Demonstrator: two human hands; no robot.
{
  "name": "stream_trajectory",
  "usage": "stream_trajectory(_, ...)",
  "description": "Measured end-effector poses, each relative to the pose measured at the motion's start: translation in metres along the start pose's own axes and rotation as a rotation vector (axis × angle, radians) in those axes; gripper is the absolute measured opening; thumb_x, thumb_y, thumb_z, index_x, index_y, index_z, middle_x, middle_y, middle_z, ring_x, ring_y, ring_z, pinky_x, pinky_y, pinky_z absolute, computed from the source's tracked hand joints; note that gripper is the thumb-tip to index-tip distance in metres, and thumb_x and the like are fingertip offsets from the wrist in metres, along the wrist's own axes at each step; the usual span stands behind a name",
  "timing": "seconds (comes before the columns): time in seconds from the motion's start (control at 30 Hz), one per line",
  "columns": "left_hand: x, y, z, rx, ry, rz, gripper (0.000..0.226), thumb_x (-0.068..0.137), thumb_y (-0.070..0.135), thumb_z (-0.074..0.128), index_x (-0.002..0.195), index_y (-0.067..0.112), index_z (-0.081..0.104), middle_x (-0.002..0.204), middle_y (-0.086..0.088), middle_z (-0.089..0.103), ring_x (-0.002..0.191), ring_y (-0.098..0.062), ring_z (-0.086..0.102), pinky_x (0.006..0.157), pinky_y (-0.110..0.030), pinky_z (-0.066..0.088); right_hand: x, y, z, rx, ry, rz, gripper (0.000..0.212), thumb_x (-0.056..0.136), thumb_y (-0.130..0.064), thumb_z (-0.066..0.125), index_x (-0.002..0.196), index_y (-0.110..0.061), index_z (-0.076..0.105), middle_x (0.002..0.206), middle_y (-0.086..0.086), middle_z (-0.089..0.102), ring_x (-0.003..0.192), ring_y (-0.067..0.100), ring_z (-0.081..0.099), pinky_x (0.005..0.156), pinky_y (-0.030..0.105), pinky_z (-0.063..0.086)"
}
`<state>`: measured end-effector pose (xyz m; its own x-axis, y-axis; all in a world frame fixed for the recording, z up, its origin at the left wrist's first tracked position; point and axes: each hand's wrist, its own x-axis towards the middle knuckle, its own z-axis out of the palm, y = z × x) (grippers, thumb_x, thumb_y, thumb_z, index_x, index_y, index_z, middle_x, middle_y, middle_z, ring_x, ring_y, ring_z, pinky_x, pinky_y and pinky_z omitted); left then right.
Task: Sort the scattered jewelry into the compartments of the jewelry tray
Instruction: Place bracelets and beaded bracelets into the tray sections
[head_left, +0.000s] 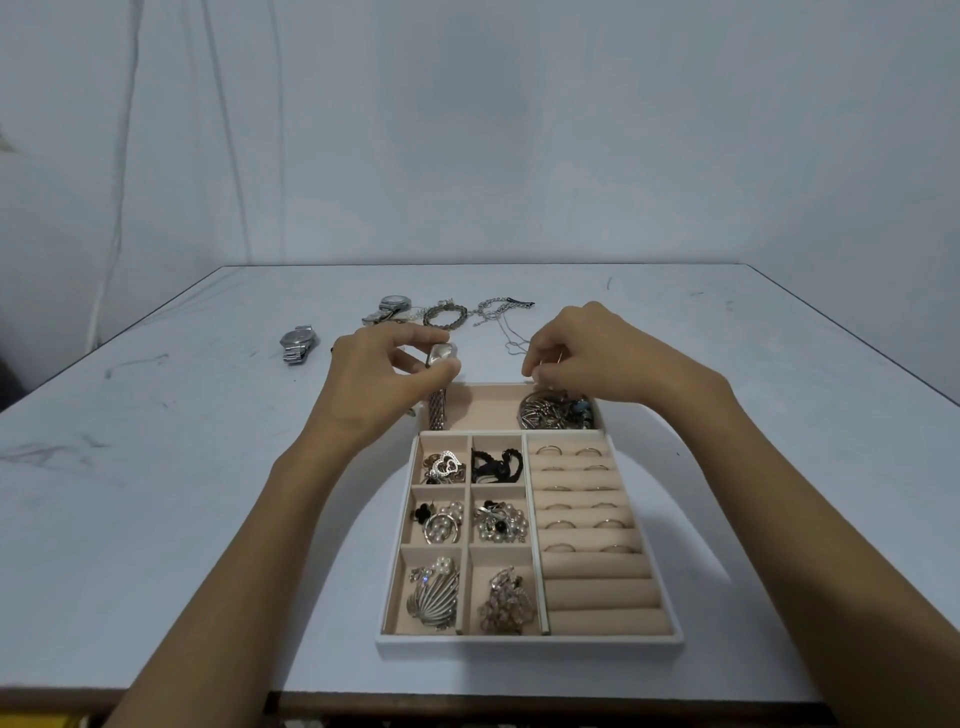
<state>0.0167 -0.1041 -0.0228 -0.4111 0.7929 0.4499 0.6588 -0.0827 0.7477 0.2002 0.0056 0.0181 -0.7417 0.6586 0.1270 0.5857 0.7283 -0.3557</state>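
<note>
**Head view: watch and chain over the far compartment**

I read the left hand (374, 374) as pinching a watch (441, 357) by its case, strap hanging into the far long compartment of the tray (530, 643), likely so it lays down straight. The right hand (587, 356), fingers curled, seems to pinch a thin chain (511, 343) above the bracelet pile (553, 410) there. A second watch (298, 344) waits on the table (156, 467).

I log: jewelry tray (530, 643) white outside, beige-pink lining; watch (438, 410) silver, band ribbed in fine links; chain (511, 345) thin, silver; rings (558, 525) silver on beige rolls; hair ties (493, 464) black; brooch (435, 597) silver, fan-striped, with white pearls; table (156, 467) pale grey-white with dark scuff marks; backdrop (467, 130) off-white cloth, I see faint grey shadows.
</note>
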Motion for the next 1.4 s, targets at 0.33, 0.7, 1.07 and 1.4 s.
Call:
stream_trajectory(0.33, -0.003, 0.004, -0.001, 0.159, -0.052, 0.028, 0.038, 0.066, 0.041, 0.066, 0.099, 0.024, 0.073, 0.085, 0.018, 0.067, 0.073, 0.001, 0.066, 0.068, -0.01, 0.047, 0.009, 0.017, 0.005, 0.106, 0.198, 0.05, 0.019, 0.082, -0.013, 0.059, 0.087, -0.025, 0.073, 0.084, -0.004, 0.068, 0.085, 0.018, 0.064, 0.077, 0.034, 0.052)
stream_trajectory(0.7, -0.003, -0.001, -0.005, 0.54, -0.129, 0.12, 0.037, 0.064, 0.059, 0.056, 0.089, 0.038, 0.072, 0.079, 0.022, 0.058, 0.092, -0.006, 0.048, 0.064, -0.027, 0.031, 0.013, 0.084, 0.029, -0.005, 0.141, 0.306, 0.04, 0.098, -0.028, 0.043, 0.132, -0.008, 0.051, 0.143, 0.011, 0.045, 0.131, 0.029, 0.04, 0.104, 0.04, 0.034)
stream_trajectory(1.07, -0.002, -0.008, -0.006, 0.368, -0.295, 0.024, 0.035, 0.06, 0.067, 0.067, 0.082, 0.04, 0.066, 0.089, 0.02, 0.065, 0.091, -0.001, 0.052, 0.071, -0.029, 0.043, 0.021, 0.111, 0.053, -0.182, 0.035, 0.324, 0.06, 0.101, -0.045, 0.019, 0.151, -0.011, 0.02, 0.16, 0.012, 0.014, 0.147, 0.025, 0.012, 0.119, 0.045, 0.01)
stream_trajectory(1.4, 0.001, -0.011, -0.011, 0.298, -0.339, 0.011, 0.049, 0.056, 0.073, 0.05, 0.083, 0.038, 0.072, 0.095, 0.014, 0.059, 0.088, -0.001, 0.05, 0.082, -0.037, 0.047, 0.024, 0.115, 0.055, -0.2, 0.049, 0.314, 0.061, 0.101, -0.045, 0.02, 0.151, -0.012, 0.02, 0.16, 0.011, 0.015, 0.147, 0.025, 0.014, 0.118, 0.044, 0.011)
